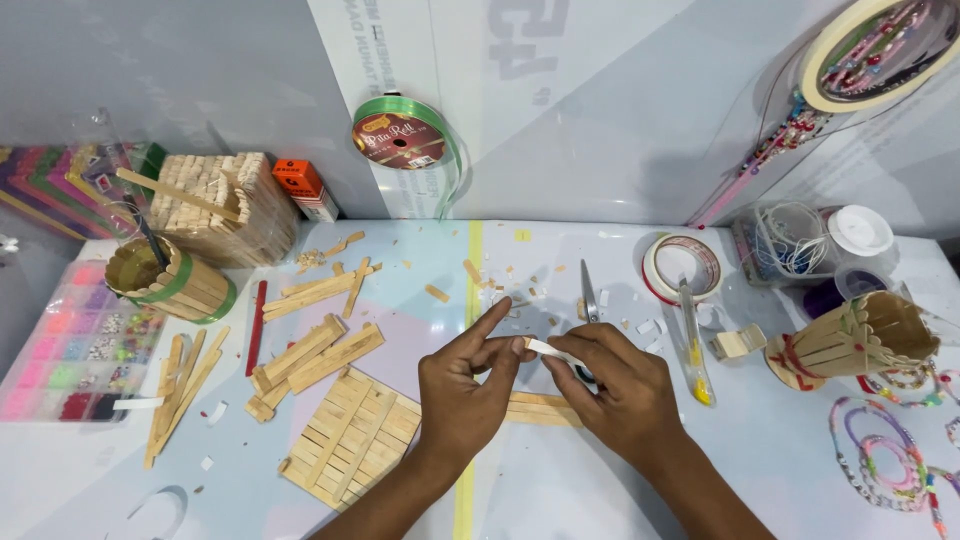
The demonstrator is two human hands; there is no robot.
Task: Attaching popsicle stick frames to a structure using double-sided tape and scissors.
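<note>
Your left hand (462,385) and right hand (615,385) both pinch a small white tape strip (548,348) just right of the finished stick panel (345,438). Loose sticks (318,352) above the panel are not yet joined.

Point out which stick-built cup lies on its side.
The flared cup at the right, tied with red string, lies tipped over. The green-banded cup at the left stands upright.
</note>
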